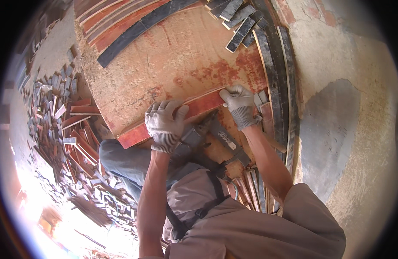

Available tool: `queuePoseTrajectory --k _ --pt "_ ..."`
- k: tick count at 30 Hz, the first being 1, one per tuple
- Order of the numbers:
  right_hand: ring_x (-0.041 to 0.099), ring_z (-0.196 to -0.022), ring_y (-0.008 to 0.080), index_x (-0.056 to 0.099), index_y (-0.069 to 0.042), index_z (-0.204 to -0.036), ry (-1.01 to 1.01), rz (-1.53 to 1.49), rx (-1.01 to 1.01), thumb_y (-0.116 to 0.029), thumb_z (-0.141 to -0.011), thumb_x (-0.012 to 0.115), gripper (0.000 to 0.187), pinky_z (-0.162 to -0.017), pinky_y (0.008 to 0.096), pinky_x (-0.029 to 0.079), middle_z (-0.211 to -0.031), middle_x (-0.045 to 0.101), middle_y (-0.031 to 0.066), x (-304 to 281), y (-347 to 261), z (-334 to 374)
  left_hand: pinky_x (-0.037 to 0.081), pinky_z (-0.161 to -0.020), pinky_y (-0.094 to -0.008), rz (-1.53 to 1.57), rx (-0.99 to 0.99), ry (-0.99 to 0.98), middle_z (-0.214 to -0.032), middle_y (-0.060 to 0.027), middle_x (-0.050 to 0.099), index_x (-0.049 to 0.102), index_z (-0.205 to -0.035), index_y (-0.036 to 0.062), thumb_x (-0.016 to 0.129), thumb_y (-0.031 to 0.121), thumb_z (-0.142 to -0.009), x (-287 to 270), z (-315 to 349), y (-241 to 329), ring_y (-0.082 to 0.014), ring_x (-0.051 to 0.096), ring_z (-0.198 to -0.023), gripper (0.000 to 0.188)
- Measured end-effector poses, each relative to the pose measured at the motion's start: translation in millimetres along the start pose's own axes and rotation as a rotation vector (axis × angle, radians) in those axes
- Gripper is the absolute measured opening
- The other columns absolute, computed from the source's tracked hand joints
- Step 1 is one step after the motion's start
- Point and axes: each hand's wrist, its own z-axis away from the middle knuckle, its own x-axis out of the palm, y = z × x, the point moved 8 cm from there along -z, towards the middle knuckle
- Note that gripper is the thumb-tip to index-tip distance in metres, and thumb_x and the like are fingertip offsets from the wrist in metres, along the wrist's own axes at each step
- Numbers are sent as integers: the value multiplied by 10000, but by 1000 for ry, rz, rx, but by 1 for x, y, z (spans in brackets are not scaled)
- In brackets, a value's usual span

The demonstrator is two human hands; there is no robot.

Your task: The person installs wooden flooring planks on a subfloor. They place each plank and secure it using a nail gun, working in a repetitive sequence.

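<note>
My left hand (pixel 165 123) and my right hand (pixel 239 105), both in grey knit gloves, press down on a long red wooden strip (pixel 199 107) that lies across a worn red-brown plywood sheet (pixel 181 56). The left hand grips the strip near its left part, the right hand holds its right end. Just below the strip, between my forearms, lies a dark nail gun (pixel 212 136); neither hand touches it.
Dark and red strips (pixel 130 30) are stacked along the board's far edge, and short dark offcuts (pixel 240 21) lie at the top. Long dark strips (pixel 279 77) line the right edge. A heap of scrap wood (pixel 65 129) covers the floor at left. Concrete floor (pixel 345 129) at right.
</note>
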Motion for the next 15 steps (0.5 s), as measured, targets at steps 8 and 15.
queuePoseTrajectory --k 8,15 --pt "627 -667 59 753 -10 -947 43 -157 1 -51 -846 818 127 -584 228 532 -812 725 20 -4 12 4 543 -834 -434 71 -15 84 -885 -80 763 801 -855 128 776 242 -799 2 -6 0 -308 706 -868 130" --pt "655 -712 78 762 -8 -1009 53 -226 -15 -56 -843 846 192 -617 232 562 -866 739 27 -4 19 5 559 -802 -432 118 -68 52 -862 -100 757 797 -849 118 775 197 -789 1 -10 -1 -316 709 -850 102"
